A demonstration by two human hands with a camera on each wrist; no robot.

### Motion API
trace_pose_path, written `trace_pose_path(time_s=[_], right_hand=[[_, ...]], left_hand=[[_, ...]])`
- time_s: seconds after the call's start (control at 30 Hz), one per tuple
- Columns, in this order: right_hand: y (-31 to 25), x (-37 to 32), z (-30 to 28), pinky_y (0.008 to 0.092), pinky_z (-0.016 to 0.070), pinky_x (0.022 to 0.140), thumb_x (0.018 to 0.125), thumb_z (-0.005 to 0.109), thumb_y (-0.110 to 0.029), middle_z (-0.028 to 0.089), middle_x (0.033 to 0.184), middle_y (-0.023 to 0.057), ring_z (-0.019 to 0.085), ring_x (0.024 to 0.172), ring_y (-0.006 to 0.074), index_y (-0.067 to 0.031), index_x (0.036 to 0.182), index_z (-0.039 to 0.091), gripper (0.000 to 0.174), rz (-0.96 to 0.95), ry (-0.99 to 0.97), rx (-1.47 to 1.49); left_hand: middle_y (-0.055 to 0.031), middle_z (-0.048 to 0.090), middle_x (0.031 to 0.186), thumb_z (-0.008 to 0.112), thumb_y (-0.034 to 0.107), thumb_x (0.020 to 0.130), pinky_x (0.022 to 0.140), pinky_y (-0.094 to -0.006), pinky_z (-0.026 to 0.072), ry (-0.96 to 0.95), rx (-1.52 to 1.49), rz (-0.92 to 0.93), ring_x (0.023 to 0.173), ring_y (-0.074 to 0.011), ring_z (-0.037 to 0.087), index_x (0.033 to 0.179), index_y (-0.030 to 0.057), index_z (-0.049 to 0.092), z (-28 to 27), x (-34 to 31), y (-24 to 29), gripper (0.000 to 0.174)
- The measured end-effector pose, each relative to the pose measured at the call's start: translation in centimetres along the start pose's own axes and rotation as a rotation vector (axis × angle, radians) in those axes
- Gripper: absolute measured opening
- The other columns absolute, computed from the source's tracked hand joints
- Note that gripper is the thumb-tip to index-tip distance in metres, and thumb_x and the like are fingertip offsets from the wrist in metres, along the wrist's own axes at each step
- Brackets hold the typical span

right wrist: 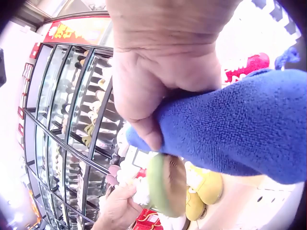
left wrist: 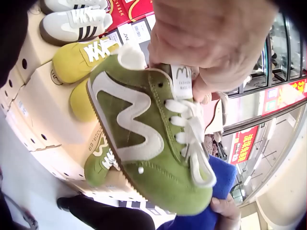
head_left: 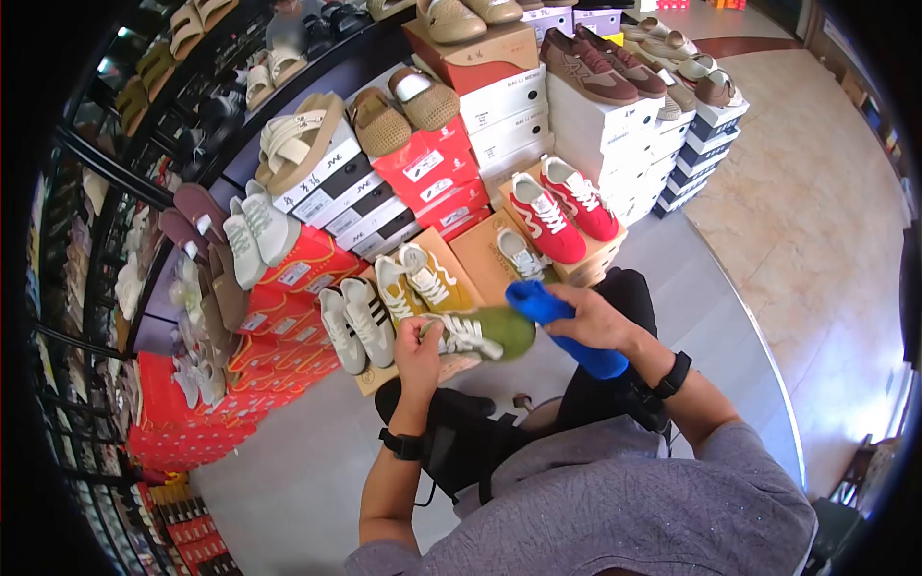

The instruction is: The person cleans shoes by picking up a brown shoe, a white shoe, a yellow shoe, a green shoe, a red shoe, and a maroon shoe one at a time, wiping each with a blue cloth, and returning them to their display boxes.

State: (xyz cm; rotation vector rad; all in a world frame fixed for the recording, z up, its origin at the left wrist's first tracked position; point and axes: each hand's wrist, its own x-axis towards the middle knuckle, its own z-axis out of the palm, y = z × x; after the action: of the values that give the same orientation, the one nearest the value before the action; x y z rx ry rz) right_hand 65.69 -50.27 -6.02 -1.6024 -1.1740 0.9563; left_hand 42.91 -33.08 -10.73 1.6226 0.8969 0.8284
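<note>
My left hand [head_left: 419, 353] grips a green sneaker [head_left: 507, 331] by its tongue and ankle opening. White laces and a white wavy stripe show on the sneaker's side in the left wrist view, its toe pointing toward my right hand [head_left: 591, 317]. That hand holds a bunched blue towel [head_left: 600, 360], thumb and fingers curled around it. The towel lies right at the sneaker's toe and overlaps it in the left wrist view. Another green sneaker [left wrist: 97, 167] with the same white stripe sits on a shoebox below, partly hidden in the head view.
Yellow sneakers [head_left: 425, 278], white sneakers with black stripes [head_left: 370, 322] and red sneakers [head_left: 562, 221] stand on cardboard boxes in front of me. Behind them rise stacked shoeboxes [head_left: 499, 125] topped with more shoes. A black-railed shoe rack [head_left: 115, 168] runs along the left.
</note>
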Motion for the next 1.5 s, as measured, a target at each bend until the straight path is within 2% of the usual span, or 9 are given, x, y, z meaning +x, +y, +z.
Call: trace_pose_path(time_s=[0.07,0.23,0.37,0.53,0.8,0.87,1.03,1.3,1.5], right_hand=[[-0.8,0.4,0.5,0.0333,0.0461,0.082,0.073,0.063,-0.010,0.061,0.097,0.0148,0.060,0.088,0.0231,-0.0039,0.121,0.049,0.051,0.018,0.082,-0.026],[-0.2,4.0,4.1,0.0425,0.0428,0.087,0.071,0.057,-0.005,0.051,0.109,0.0166,0.052,0.100,0.0346,-0.0086,0.120,0.050,0.050,-0.256,0.456,-0.610],[-1.6,5.7,5.5,0.0431,0.0418,0.088,0.069,0.058,-0.005,0.049,0.114,0.0161,0.049,0.104,0.0339,-0.0104,0.118,0.052,0.051,-0.309,0.532,-0.740],[-2.6,4.9,7.8,0.0418,0.0453,0.082,0.065,0.059,-0.004,0.052,0.113,0.0122,0.053,0.097,0.0319,-0.0142,0.114,0.056,0.050,-0.492,0.367,-0.735],[-2.0,4.5,7.2,0.0406,0.0447,0.084,0.065,0.060,-0.003,0.052,0.113,0.0122,0.052,0.101,0.0326,-0.0150,0.115,0.055,0.051,-0.535,0.024,-0.553],[-2.5,5.6,5.9,0.0409,0.0444,0.084,0.064,0.059,0.000,0.051,0.112,0.0127,0.051,0.099,0.0342,-0.0131,0.114,0.055,0.052,-0.541,0.391,-0.484],[-3.4,6.8,4.9,0.0417,0.0434,0.083,0.062,0.059,0.001,0.051,0.111,0.0129,0.051,0.095,0.0328,-0.0134,0.113,0.056,0.054,-0.514,0.605,-0.562],[-0.1,2.3,10.2,0.0411,0.0430,0.082,0.066,0.060,-0.006,0.051,0.113,0.0109,0.051,0.099,0.0311,-0.0172,0.111,0.059,0.047,-0.612,0.385,-0.592],[2.1,1.2,10.5,0.0400,0.0434,0.086,0.064,0.060,-0.006,0.052,0.111,0.0104,0.052,0.101,0.0291,-0.0171,0.113,0.058,0.051,-0.579,0.000,-0.608]], left_hand=[[0.0001,0.055,0.076,0.059,0.006,0.085,0.062,-0.0187,0.0397,0.078,-0.131,-0.063,0.067,-0.0049,0.047,0.085,0.0040,0.050,0.8,-0.5,-0.5,0.010],[-0.0024,0.054,0.076,0.059,0.010,0.087,0.059,-0.0205,0.0412,0.214,-0.568,-0.277,0.065,-0.0062,0.049,0.085,0.0048,0.047,4.1,-1.6,1.0,0.013],[-0.0073,0.056,0.084,0.057,0.010,0.088,0.067,-0.0253,0.0485,0.245,-0.720,-0.346,0.073,-0.0127,0.057,0.090,0.0030,0.046,4.8,-2.2,2.4,0.013],[-0.0076,0.057,0.087,0.056,0.009,0.088,0.070,-0.0262,0.0499,0.251,-0.722,-0.346,0.078,-0.0139,0.059,0.091,0.0037,0.046,4.4,-2.0,2.6,0.012],[-0.0069,0.058,0.089,0.055,0.010,0.088,0.063,-0.0238,0.0502,0.325,-0.709,-0.390,0.075,-0.0128,0.059,0.093,0.0038,0.047,4.1,-2.5,0.6,0.011],[-0.0080,0.059,0.092,0.055,0.010,0.089,0.068,-0.0263,0.0508,0.276,-0.729,-0.381,0.078,-0.0145,0.060,0.095,0.0023,0.049,4.0,-2.7,1.0,0.011],[-0.0090,0.062,0.093,0.052,0.011,0.090,0.075,-0.0296,0.0499,0.216,-0.867,-0.384,0.083,-0.0181,0.061,0.101,-0.0002,0.052,4.3,-1.9,3.3,0.016],[-0.0104,0.061,0.106,0.046,0.021,0.093,0.084,-0.0340,0.0481,0.193,-1.033,-0.553,0.094,-0.0213,0.060,0.110,0.0007,0.053,2.1,0.0,3.7,0.027],[-0.0101,0.060,0.110,0.046,0.021,0.094,0.091,-0.0380,0.0444,0.269,-1.170,-0.507,0.102,-0.0232,0.057,0.113,-0.0003,0.051,0.4,1.5,4.7,0.029]])
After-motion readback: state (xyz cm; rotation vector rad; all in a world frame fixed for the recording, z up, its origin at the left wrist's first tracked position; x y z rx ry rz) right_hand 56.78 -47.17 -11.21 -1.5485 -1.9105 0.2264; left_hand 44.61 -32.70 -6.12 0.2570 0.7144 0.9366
